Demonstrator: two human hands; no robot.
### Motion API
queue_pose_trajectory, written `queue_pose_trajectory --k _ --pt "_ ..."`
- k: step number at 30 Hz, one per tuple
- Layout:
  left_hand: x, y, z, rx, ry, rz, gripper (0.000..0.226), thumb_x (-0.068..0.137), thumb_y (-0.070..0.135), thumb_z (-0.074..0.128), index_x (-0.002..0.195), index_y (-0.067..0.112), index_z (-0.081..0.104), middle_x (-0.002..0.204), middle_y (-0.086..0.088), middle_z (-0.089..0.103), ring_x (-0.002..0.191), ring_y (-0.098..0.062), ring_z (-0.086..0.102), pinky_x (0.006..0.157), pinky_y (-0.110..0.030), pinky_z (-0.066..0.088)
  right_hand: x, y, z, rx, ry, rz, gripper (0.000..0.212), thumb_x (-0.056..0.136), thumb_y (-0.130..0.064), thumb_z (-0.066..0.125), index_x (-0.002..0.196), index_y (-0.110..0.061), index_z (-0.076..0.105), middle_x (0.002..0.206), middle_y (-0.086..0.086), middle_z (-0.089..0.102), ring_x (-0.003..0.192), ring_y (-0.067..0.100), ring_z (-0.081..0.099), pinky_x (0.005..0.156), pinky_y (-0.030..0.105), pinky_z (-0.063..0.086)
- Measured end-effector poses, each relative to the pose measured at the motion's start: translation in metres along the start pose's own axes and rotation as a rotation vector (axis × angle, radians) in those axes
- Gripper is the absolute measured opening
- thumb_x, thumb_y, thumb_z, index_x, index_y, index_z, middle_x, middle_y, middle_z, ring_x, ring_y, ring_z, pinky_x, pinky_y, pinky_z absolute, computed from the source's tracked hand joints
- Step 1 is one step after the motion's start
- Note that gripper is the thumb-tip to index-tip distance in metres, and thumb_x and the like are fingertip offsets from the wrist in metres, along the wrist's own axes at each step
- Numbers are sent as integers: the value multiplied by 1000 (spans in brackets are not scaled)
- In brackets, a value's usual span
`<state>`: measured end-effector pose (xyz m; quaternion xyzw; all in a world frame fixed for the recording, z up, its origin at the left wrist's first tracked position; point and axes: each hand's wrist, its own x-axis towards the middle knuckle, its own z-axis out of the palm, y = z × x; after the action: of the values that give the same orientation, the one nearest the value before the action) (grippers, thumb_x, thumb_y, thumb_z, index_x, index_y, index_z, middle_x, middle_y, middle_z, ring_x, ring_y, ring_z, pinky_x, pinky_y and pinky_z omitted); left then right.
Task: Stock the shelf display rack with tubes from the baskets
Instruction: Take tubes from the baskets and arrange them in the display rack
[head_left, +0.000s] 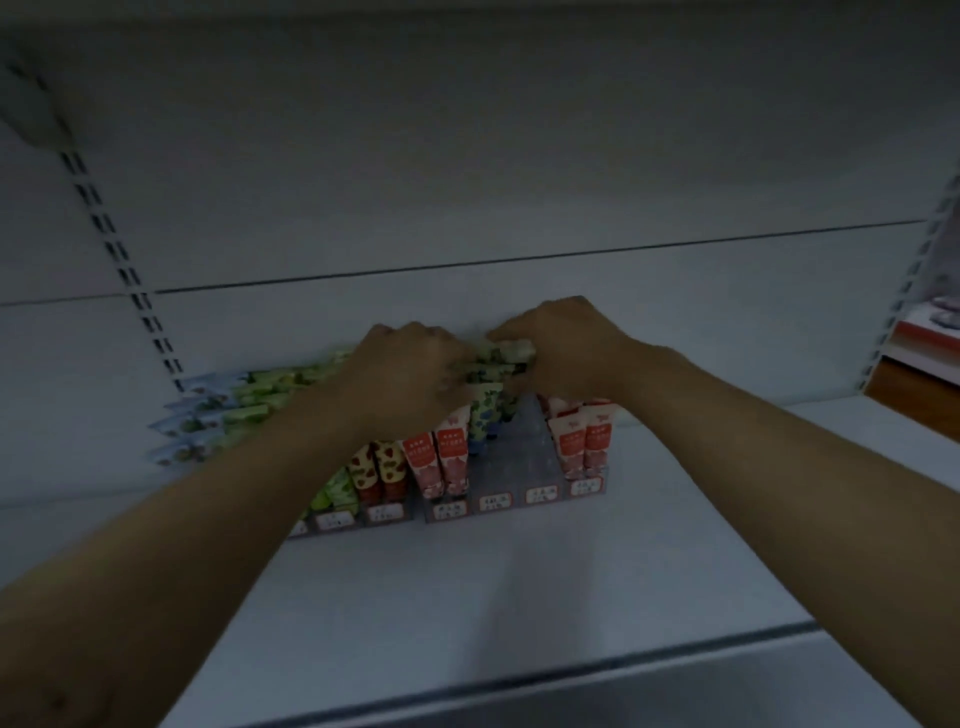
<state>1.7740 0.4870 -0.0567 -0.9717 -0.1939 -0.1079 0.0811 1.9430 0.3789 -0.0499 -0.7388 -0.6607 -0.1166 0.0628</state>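
Both forearms stretch up-frame to the rack (519, 467) at centre. Left hand (410, 374) and right hand (561, 348), knuckles up, together clutch green tubes (498, 358).

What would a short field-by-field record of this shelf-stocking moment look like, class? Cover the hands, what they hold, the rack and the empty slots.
left hand: closed over green-patterned tubes at the back of the rack
right hand: gripping the same green-patterned tubes
display rack: clear, tiered, on the white shelf, with labels along its front
filled lanes: red and pink tubes, also at the right end
empty lanes: two, toward the right
baskets: not in view
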Motion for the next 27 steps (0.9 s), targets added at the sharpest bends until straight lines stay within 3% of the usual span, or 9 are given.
queue_pose_trajectory --k 2,5,7,10,14,17,19,23,27 --pt "-25 12 -9 36 -9 -9 43 93 50 46 129 28 54 129 3 56 115 -22 50 93 -36 38 -30 -12 -15 -5 -6 8 56 83 -43 64 136 -31 49 127 -3 59 113 21 55 102 31 34" --pt "-71 38 -16 40 35 -51 50 91 55 49 133 29 51 136 2 53 121 -23 45 103 -39 33 -82 -35 -23 2 15 17 51 79 -45 65 126 -26 55 116 -2 64 106 22 57 88 27 36" --pt "-103 58 -18 35 78 -48 52 88 59 51 131 31 53 131 2 56 121 -24 46 103 -41 34 -116 -52 -21 15 24 29 56 76 -50 66 126 -28 54 119 -3 63 110 22 56 89 30 37" --pt "-147 88 -8 -45 18 -64 60 89 61 49 141 31 43 142 3 45 130 -22 39 104 -40 33 -167 -78 -9 61 -20 90 77 78 -58 66 143 -31 37 140 -3 50 125 20 47 102 33 33" --pt "-196 121 26 -160 -10 -13 58 89 58 52 139 31 43 140 5 47 126 -19 42 99 -36 35 -227 -112 16 162 -130 134 75 79 -57 66 143 -32 35 137 -8 49 117 13 52 96 30 41" --pt "-222 144 63 -219 -27 24 52 88 53 55 133 28 50 128 4 55 116 -20 48 93 -34 40 -258 -127 48 183 -244 157 68 80 -57 65 138 -31 42 127 -6 55 109 14 54 89 32 47" --pt "-235 161 89 -258 -71 7 51 90 53 54 134 28 49 131 3 53 120 -20 45 99 -36 39 -277 -130 76 236 -367 206 70 80 -57 65 140 -30 40 128 -5 55 108 15 54 87 30 46" --pt "-253 194 151 -347 -263 -66 52 92 51 52 137 26 46 141 0 47 128 -21 41 106 -38 35 -317 -131 143 238 -637 257 79 82 -57 64 147 -26 31 141 1 47 122 21 48 95 33 43" --pt "-276 213 210 -395 -459 -124 51 91 50 54 135 25 48 138 0 49 126 -22 43 104 -39 36 -344 -128 189 231 -878 314 76 86 -51 63 147 -21 30 139 8 46 120 27 49 95 39 46"
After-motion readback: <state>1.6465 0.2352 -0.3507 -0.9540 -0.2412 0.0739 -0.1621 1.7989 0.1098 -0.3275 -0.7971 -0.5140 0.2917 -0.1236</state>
